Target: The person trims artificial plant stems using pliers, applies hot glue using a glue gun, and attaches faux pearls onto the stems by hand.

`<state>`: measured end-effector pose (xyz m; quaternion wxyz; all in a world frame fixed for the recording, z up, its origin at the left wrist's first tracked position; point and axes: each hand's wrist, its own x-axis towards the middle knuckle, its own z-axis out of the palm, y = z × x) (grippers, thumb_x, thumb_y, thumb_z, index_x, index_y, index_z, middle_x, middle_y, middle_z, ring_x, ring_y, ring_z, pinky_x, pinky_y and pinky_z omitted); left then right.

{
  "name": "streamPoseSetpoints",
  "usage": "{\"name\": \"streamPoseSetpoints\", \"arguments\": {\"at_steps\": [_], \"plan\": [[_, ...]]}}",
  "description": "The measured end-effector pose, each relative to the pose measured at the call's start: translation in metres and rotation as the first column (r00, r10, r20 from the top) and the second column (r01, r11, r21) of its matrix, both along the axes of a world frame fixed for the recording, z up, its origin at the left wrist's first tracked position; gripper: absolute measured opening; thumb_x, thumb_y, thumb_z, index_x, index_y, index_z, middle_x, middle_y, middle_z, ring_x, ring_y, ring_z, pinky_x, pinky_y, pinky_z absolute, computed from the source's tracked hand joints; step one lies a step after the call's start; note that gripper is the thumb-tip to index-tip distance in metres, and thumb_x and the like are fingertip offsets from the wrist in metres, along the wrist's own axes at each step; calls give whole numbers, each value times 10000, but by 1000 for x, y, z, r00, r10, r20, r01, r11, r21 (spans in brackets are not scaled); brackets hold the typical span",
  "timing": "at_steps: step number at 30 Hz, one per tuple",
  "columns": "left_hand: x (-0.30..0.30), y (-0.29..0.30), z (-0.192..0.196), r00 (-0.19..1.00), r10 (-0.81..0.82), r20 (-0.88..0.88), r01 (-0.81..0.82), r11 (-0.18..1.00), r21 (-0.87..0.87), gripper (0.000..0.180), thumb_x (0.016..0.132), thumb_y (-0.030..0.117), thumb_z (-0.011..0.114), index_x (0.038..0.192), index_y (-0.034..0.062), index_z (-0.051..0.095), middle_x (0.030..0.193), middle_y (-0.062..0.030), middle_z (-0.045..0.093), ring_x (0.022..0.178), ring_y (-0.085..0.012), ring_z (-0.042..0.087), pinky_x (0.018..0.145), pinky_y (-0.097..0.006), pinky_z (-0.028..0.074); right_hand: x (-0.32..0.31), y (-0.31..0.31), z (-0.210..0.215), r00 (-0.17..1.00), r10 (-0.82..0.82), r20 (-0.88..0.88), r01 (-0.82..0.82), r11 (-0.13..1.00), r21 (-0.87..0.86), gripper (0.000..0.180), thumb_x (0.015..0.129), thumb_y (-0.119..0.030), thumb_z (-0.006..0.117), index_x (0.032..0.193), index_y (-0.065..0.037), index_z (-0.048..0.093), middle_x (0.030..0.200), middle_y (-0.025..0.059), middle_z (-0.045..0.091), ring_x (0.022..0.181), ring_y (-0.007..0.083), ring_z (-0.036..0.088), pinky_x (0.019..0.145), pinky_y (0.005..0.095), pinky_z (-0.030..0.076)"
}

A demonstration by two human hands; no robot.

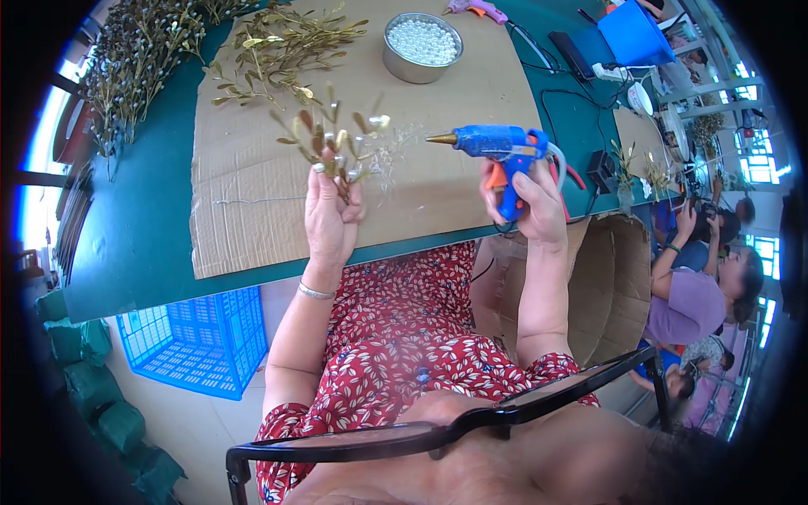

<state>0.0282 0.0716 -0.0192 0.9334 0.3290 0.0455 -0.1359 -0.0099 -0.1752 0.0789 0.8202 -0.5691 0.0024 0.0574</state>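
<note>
My left hand (332, 210) is closed on the stem of an artificial sprig (324, 143) with gold-brown leaves and white pearl beads. It holds the sprig above a cardboard sheet (252, 168). In my right hand (534, 198) is a blue hot glue gun (497, 143) with an orange trigger, its brass nozzle pointing left at the sprig. A gap lies between nozzle and leaves. Glue strands or scratches show pale on the cardboard there. Beyond my hands, a round metal tin (423, 71) holds many white pearl beads (421, 40).
Loose gold sprigs (282, 50) lie at the back of the cardboard, with a beaded pile (147, 67) at far left. A second, pink glue gun (478, 8), cables and a blue bin (635, 34) are at back right. A blue crate (202, 337) and cardboard box (606, 286) stand below the table; people sit at right.
</note>
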Motion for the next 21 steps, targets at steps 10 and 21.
{"name": "streamPoseSetpoints", "arguments": {"at_steps": [10, 21], "plan": [[2, -2, 1, 996, 87, -25, -89, 990, -108, 358, 1007, 298, 325, 1329, 146, 358, 714, -16, 430, 524, -57, 301, 485, -191, 247, 40, -7, -62, 976, -115, -182, 10, 870, -493, 313, 848, -173, 650, 1072, 28, 565, 894, 47, 622, 756, 73, 562, 653, 220, 463], [-4, -4, 6, 999, 41, -26, -44, 994, -101, 341, 1008, 294, 323, 1310, 144, 377, 715, -15, 425, 516, -60, 303, 476, -195, 246, 130, -12, -19, 932, -28, 361, 340, 411, -846, 245, 815, -204, 632, 948, 1, 619, 764, 122, 641, 691, 195, 603, 642, 313, 461]]}}
